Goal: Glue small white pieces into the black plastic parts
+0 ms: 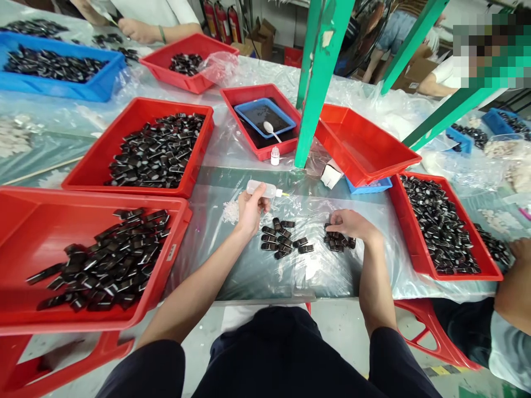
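My left hand (250,211) is wrapped round a clear squeeze bottle (263,189) with a thin yellowish tip that points right. In front of it on the plastic-covered table lies a loose group of small black parts (284,240), each with a shiny strip. My right hand (352,225) is closed, fingers bent down over a second small cluster of black parts (337,241). Its fingertips meet a black part (328,227) at the cluster's left edge. Small white bits (230,211) are scattered left of the bottle.
Red bins of black parts stand left (182,213), back left (139,105) and right (492,272). A green post (315,83) rises behind the work area, near a blue tray (249,119) with a white spoon (269,129). Co-workers' hands (139,30) show across the table and at right.
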The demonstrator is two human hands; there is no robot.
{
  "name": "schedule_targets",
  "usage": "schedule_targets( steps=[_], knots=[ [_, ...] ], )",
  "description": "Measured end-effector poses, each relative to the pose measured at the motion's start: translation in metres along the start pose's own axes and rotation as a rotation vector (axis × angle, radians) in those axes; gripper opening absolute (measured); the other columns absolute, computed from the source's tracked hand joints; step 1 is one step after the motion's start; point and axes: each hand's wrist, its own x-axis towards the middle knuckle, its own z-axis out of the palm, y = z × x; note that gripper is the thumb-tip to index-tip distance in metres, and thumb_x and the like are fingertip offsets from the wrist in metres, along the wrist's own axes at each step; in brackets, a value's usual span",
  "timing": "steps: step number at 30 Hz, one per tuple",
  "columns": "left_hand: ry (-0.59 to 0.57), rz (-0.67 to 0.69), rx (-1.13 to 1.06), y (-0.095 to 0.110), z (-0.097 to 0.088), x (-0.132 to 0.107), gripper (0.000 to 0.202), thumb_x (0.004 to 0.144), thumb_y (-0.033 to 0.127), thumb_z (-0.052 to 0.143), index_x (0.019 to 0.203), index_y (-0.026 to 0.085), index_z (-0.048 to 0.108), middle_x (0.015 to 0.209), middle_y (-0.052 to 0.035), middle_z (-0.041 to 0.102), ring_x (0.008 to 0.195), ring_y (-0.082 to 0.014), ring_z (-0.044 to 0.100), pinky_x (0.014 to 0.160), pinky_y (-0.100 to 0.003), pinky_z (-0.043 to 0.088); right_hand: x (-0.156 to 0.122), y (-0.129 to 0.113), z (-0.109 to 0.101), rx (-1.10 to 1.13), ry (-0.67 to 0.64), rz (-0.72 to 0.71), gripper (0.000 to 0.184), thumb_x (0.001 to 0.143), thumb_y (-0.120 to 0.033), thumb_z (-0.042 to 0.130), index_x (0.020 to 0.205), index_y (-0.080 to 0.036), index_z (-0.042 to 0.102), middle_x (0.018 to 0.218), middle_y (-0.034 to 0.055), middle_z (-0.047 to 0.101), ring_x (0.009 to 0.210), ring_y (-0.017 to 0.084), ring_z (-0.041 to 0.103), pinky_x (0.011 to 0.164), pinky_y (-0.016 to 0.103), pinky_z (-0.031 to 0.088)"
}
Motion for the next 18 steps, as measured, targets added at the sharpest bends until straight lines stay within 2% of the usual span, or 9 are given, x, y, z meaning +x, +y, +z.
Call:
schedule_targets(
  steps=[5, 8, 11, 15, 18],
  knots=[
    [0.010, -0.004, 0.009, 0.003, 0.002, -0.001, 0.052, 0.063, 0.061, 0.099, 0.071, 0.019, 0.070, 0.051, 0.0041, 0.053, 0.041, -0.0090, 0.047, 0.043, -0.025, 0.032, 0.005, -0.002, 0.009, -0.036, 0.135, -0.144, 0.018, 0.092, -0.030, 0.075, 0.082, -0.025, 0.061, 0.082, 0.0005, 0.074, 0.076, 0.019, 0.065, 0.070, 0.031, 0.041],
    [0.019, -0.013, 0.003, 0.005, 0.002, -0.002, 0.052, 0.063, 0.062, 0.099, 0.072, 0.019, 0.071, 0.051, 0.0041, 0.054, 0.042, -0.0092, 0.048, 0.043, -0.025, 0.033, 0.012, -0.008, 0.017, 0.010, 0.281, -0.237, 0.013, 0.104, -0.039, 0.064, 0.099, -0.027, 0.063, 0.089, 0.0023, 0.077, 0.080, 0.023, 0.070, 0.073, 0.033, 0.044],
    [0.028, -0.019, -0.002, 0.007, 0.003, -0.003, 0.055, 0.060, 0.063, 0.100, 0.071, 0.019, 0.070, 0.051, 0.0045, 0.053, 0.042, -0.0089, 0.047, 0.043, -0.025, 0.032, 0.021, -0.015, 0.027, 0.042, 0.408, -0.272, 0.021, 0.111, -0.039, 0.048, 0.119, -0.027, 0.063, 0.101, 0.0067, 0.082, 0.091, 0.028, 0.076, 0.078, 0.035, 0.049],
    [0.023, -0.020, -0.004, 0.009, 0.004, -0.003, 0.057, 0.058, 0.064, 0.101, 0.071, 0.019, 0.069, 0.051, 0.0052, 0.053, 0.042, -0.0083, 0.048, 0.044, -0.024, 0.033, 0.031, -0.021, 0.038, 0.032, 0.455, -0.281, 0.032, 0.114, -0.036, 0.037, 0.130, -0.025, 0.062, 0.124, 0.0136, 0.083, 0.106, 0.032, 0.079, 0.084, 0.039, 0.052],
    [0.016, -0.014, -0.001, 0.008, 0.005, -0.004, 0.056, 0.059, 0.064, 0.101, 0.071, 0.019, 0.068, 0.051, 0.0051, 0.053, 0.042, -0.0081, 0.048, 0.043, -0.024, 0.033, 0.034, -0.028, 0.043, -0.001, 0.451, -0.226, 0.031, 0.114, -0.037, 0.040, 0.125, -0.025, 0.067, 0.120, 0.0124, 0.085, 0.105, 0.032, 0.080, 0.084, 0.038, 0.052]
  ],
)
